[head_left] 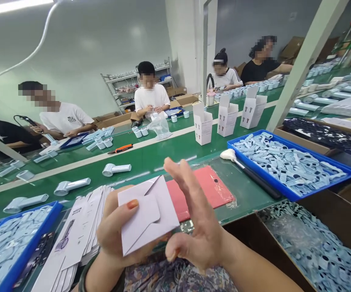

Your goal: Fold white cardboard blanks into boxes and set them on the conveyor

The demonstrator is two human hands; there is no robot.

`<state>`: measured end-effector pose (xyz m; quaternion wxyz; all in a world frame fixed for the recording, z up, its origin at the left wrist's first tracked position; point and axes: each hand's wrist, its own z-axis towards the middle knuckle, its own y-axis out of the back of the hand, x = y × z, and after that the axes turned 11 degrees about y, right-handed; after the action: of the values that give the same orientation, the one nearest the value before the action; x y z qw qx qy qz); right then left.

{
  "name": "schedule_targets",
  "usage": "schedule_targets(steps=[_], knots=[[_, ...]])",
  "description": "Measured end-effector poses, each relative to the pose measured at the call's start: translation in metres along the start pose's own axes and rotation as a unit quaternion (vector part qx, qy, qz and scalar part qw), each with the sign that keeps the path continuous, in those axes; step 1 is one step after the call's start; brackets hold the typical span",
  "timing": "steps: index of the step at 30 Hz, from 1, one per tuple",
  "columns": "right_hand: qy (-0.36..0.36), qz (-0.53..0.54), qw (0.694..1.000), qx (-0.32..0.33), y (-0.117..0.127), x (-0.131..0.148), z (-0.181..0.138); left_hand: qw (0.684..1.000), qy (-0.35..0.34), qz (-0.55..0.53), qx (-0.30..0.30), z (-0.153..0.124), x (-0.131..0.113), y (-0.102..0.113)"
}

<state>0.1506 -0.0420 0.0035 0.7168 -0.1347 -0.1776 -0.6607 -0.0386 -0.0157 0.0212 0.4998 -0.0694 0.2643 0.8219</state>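
A small white carton [146,233], its interlocking end flaps folded together, is gripped in my left hand [111,231], the thumb pressing on a flap. Beside the carton's right side, my right hand [204,223] has its fingers spread and holds nothing. Below and behind the hands, a red mat [214,188] lies on the green bench. Left of my left hand is a stack of flat printed cartons [74,239]. Beyond the mat, three white boxes stand upright with raised lids: one box [204,127], a second box [227,119] and a third box [253,110].
Blue trays of light-blue plastic parts sit at right [293,190] and left [46,215]. A black-handled tool [257,178] lies by the right tray. An open cardboard box [272,243] of parts is at lower right. Across the green conveyor [151,158], several co-workers sit; a post [307,61] rises at right.
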Motion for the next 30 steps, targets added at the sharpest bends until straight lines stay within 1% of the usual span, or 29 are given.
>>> schedule_targets(steps=[1,2,3,4,5,6,7,9,11,12,13,14,21,24,30], knots=[[0.018,-0.011,1.000,0.018,0.002,-0.004,0.002,0.999,0.012,-0.025,-0.017,-0.001,-0.001,-0.002],[0.033,-0.020,0.999,0.026,0.004,-0.008,0.004,0.998,0.024,-0.056,-0.013,-0.002,-0.003,-0.004],[0.042,-0.031,0.998,0.023,0.006,-0.012,0.005,0.994,0.045,-0.096,0.012,-0.003,-0.004,-0.007],[0.044,-0.046,0.998,0.016,0.008,-0.016,0.005,0.985,0.081,-0.147,0.048,-0.005,-0.005,-0.010],[0.047,-0.066,0.997,0.010,0.010,-0.020,0.004,0.966,0.133,-0.205,0.082,-0.007,-0.006,-0.013],[0.052,-0.088,0.995,0.011,0.012,-0.023,0.001,0.937,0.195,-0.268,0.108,-0.009,-0.007,-0.015],[0.059,-0.110,0.992,0.021,0.014,-0.025,-0.002,0.898,0.261,-0.331,0.123,-0.010,-0.009,-0.018],[0.079,-0.142,0.985,0.054,0.017,-0.028,-0.008,0.805,0.380,-0.437,0.129,-0.014,-0.012,-0.022],[0.092,-0.168,0.978,0.081,0.019,-0.028,-0.012,0.719,0.461,-0.502,0.136,-0.016,-0.016,-0.025],[0.093,-0.180,0.975,0.089,0.020,-0.028,-0.014,0.686,0.486,-0.522,0.139,-0.017,-0.018,-0.026],[0.093,-0.188,0.973,0.095,0.020,-0.028,-0.015,0.664,0.504,-0.534,0.141,-0.017,-0.019,-0.027],[0.093,-0.193,0.972,0.101,0.020,-0.028,-0.015,0.654,0.512,-0.539,0.140,-0.018,-0.020,-0.029],[0.081,-0.233,0.960,0.131,0.023,-0.031,-0.020,0.660,0.530,-0.518,0.121,-0.025,-0.017,-0.043],[0.079,-0.240,0.959,0.131,0.024,-0.032,-0.024,0.677,0.519,-0.509,0.116,-0.028,-0.014,-0.046],[0.076,-0.258,0.952,0.147,0.024,-0.034,-0.028,0.700,0.487,-0.509,0.116,-0.032,-0.008,-0.052]])
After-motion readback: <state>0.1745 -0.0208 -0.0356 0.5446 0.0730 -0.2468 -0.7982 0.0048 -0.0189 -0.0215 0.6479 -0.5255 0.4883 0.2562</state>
